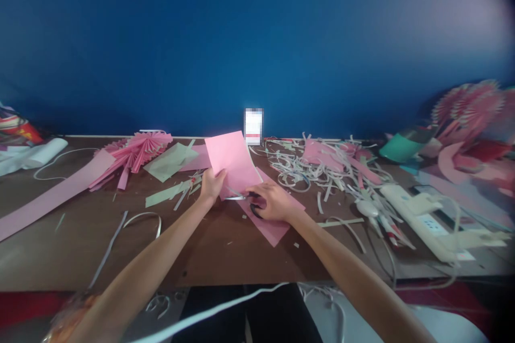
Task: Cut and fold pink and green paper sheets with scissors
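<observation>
My left hand [212,184] pinches the lower left edge of a pink paper sheet [231,155], which is tilted up above the table. In my right hand [273,201] is a pair of scissors [236,197] with dark handles, its blades pointing left at the sheet's lower edge. The blades look parted, though fine detail there is blurred. A second pink paper [275,230] lies flat on the table under my right hand. Small paper scraps lie around it.
The brown table [193,257] backs onto a blue wall. Pink folded-paper fans [140,150], a long pink strip [52,198] and green paper [169,161] lie left. Right are tangled white paper strips [293,163], a glue gun [372,211] and a power strip [426,222]. A phone [253,126] stands behind.
</observation>
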Available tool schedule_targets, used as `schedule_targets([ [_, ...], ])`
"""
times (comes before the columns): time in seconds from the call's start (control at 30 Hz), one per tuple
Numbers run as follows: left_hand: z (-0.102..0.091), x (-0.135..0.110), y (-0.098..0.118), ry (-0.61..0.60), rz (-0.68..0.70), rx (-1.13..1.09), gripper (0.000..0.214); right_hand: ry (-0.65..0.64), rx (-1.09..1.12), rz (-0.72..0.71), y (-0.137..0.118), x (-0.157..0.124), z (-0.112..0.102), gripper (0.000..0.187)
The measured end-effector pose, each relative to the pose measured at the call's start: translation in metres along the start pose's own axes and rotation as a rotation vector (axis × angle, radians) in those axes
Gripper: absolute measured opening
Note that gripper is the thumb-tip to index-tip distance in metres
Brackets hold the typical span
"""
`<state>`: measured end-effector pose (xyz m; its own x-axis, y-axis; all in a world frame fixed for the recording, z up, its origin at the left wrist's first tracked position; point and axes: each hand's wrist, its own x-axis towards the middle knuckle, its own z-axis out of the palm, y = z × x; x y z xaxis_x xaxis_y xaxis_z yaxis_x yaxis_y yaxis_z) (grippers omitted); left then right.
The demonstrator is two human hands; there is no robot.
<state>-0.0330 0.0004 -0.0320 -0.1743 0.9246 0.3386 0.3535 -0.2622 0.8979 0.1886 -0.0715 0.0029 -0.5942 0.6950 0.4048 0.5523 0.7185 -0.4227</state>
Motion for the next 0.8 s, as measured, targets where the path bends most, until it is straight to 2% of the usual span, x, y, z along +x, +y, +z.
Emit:
schedule_targets([
  [0.13,0.0,0.001,-0.001,-0.01,-0.026,0.028,0.036,0.093,0.089,0.063,0.001,-0.001,-0.001,0.039],
  [0.27,0.0,0.004,-0.002,-0.006,-0.027,0.092,0.034,0.196,0.11,0.136,0.004,0.001,-0.001,0.044],
  [0.33,0.0,0.004,-0.003,-0.024,0.003,0.112,0.034,0.163,0.068,0.123,0.004,0.001,-0.001,0.048],
  [0.47,0.0,0.004,-0.005,-0.028,0.043,0.085,0.036,-0.037,-0.024,0.016,0.003,0.002,0.0,0.055],
  [0.53,0.0,0.003,-0.006,-0.013,0.035,0.039,0.035,-0.076,-0.067,0.003,0.003,0.002,0.001,0.054],
  [0.7,0.0,0.004,-0.009,0.023,-0.012,0.01,0.035,-0.014,-0.043,0.018,0.003,0.001,0.001,0.05],
  [0.8,0.001,0.006,-0.012,0.051,-0.04,0.034,0.032,0.058,0.077,0.061,0.006,-0.001,0.001,0.037],
])
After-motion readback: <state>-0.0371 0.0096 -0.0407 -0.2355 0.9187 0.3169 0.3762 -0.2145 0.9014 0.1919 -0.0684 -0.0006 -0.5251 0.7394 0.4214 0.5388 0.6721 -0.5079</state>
